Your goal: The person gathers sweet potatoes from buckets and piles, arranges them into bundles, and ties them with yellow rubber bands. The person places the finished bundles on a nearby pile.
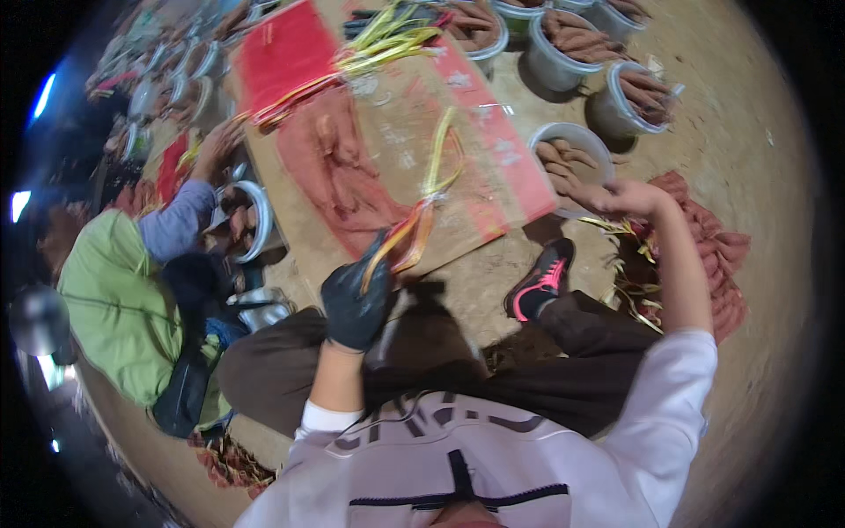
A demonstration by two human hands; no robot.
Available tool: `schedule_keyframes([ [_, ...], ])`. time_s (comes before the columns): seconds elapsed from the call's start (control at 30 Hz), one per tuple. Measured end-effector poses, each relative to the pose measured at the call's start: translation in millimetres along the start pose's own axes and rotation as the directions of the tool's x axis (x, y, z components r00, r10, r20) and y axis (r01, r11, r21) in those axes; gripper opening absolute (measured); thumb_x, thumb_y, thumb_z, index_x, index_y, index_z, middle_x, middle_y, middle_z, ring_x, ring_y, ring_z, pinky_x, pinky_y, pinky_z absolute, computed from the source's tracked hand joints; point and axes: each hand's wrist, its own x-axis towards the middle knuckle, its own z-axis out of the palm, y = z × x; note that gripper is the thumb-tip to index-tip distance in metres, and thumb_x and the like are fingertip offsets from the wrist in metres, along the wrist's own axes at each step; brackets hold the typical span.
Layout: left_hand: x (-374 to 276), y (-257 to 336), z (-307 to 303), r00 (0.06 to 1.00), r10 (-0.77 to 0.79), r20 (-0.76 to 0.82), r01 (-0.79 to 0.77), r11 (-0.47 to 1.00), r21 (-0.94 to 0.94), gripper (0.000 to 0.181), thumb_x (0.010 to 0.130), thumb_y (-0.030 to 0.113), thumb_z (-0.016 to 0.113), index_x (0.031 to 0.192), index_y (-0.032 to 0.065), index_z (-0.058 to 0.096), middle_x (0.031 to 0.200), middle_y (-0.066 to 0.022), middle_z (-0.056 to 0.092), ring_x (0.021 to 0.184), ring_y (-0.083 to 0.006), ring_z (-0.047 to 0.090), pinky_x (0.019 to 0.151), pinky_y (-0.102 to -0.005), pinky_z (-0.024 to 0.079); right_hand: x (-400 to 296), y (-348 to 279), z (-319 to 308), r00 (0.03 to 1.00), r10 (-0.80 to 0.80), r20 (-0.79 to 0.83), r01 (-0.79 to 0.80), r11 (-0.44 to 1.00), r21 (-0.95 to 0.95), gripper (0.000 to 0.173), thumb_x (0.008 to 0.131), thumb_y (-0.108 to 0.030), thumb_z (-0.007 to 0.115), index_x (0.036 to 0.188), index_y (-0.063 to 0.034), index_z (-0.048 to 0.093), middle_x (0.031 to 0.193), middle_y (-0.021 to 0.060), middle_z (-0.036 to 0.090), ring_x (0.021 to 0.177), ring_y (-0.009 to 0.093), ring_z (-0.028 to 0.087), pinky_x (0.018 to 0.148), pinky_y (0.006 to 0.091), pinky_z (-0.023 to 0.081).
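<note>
My left hand [360, 297], in a dark glove, is closed on the gathered mouth of a red mesh bag [330, 171], beside its yellow and orange drawstrings [422, 218]. The bag lies across a cardboard sheet [396, 119] and has some sweet potatoes inside. On the right, my bare right hand [617, 198] reaches over the near rim of a translucent plastic bucket [597, 142] that holds sweet potatoes [561, 158]. Blur hides whether the fingers touch one of them. Flat red mesh bags [287, 56] with yellow drawstrings lie at the cardboard's far end.
More buckets of sweet potatoes [568, 46] stand at the upper right. A heap of filled red mesh bags [716, 257] lies beside my right arm. At left, a co-worker in a green garment [122, 303] reaches past another bucket [261, 221]. My shoe [541, 280] is near the cardboard.
</note>
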Motion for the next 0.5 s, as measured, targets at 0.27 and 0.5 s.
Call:
schedule_keyframes([
  [0.27, 0, 15, -12, 0.985, -0.116, -0.126, 0.105, 0.990, -0.090, 0.034, 0.094, 0.017, 0.067, 0.128, 0.0119, 0.069, 0.079, -0.0170, 0.070, 0.060, -0.0311, 0.064, 0.057, -0.0380, 0.051, -38, -148, 248, 0.841, -0.407, 0.357, 0.018, 0.681, 0.732, 0.061, 0.097, -0.036, 0.066, 0.145, -0.0065, 0.041, 0.115, 0.0077, 0.061, 0.091, 0.016, 0.063, 0.080, 0.0314, 0.056],
  [0.5, -15, 23, -31, 0.985, -0.172, 0.011, 0.172, 0.984, -0.040, 0.037, 0.096, 0.020, 0.063, 0.132, 0.0104, 0.066, 0.078, -0.0172, 0.068, 0.064, -0.0319, 0.065, 0.060, -0.0393, 0.050, 72, -242, 345, 0.928, -0.371, 0.011, -0.001, 0.027, 1.000, 0.034, 0.104, -0.026, 0.054, 0.133, -0.0085, 0.047, 0.112, 0.0093, 0.062, 0.095, 0.024, 0.066, 0.084, 0.0395, 0.059],
])
